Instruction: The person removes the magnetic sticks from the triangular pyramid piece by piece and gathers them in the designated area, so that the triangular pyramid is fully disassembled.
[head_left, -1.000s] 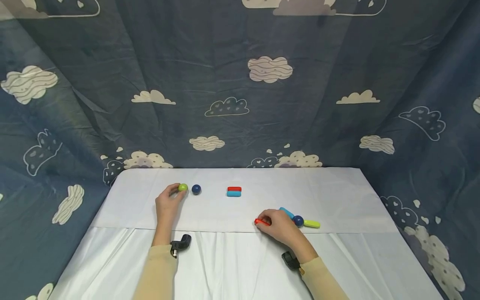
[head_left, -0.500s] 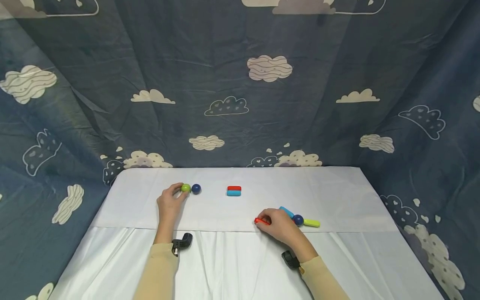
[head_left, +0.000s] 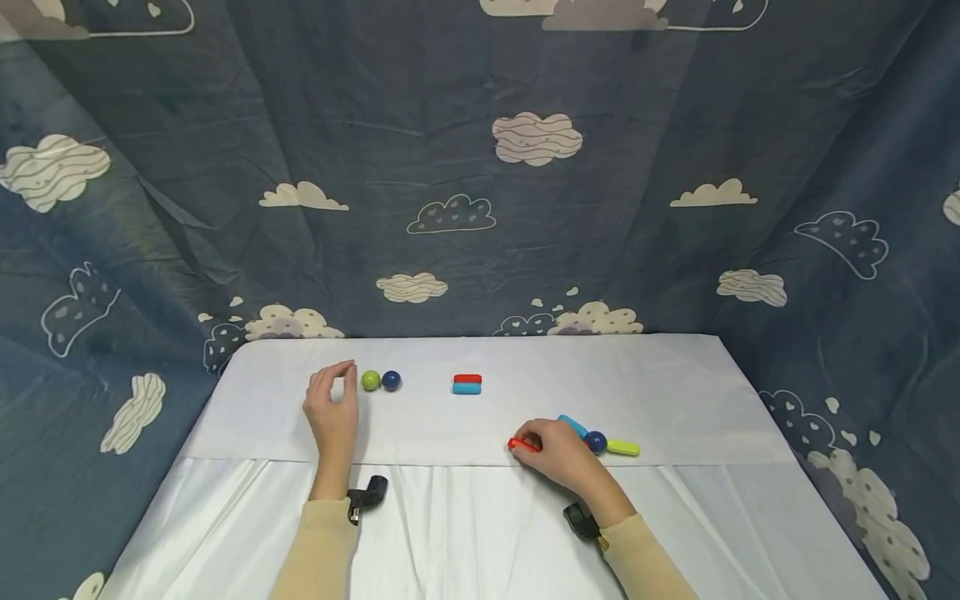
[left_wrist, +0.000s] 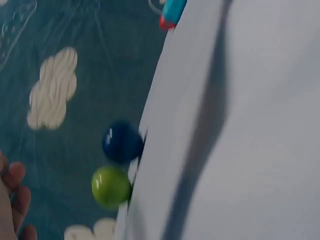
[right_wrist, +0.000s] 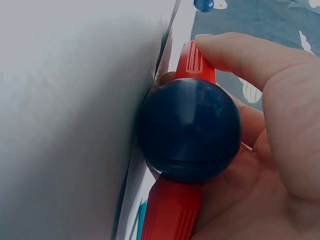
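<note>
My left hand (head_left: 332,412) holds nothing; its fingers are raised just left of a green ball (head_left: 371,381). The green ball sits beside a dark blue ball (head_left: 391,381). Fingertips of this hand show at the lower left edge of the left wrist view. My right hand (head_left: 558,450) pinches a red toy bar (right_wrist: 192,62) between thumb and fingers. In the right wrist view a dark blue ball (right_wrist: 189,130) touches that bar, with a second red bar (right_wrist: 172,210) on its near side. From above, the hand hides this ball.
A red bar (head_left: 467,378) and a light blue bar (head_left: 467,389) lie side by side at the back middle of the white-covered table (head_left: 420,433). Right of my right hand, another blue ball (head_left: 596,442) touches a light blue bar (head_left: 572,426) and a green bar (head_left: 623,447).
My left hand moved the green ball right to the blue ball, then let go and drew back left. The right hand has stayed still on the red bar.
</note>
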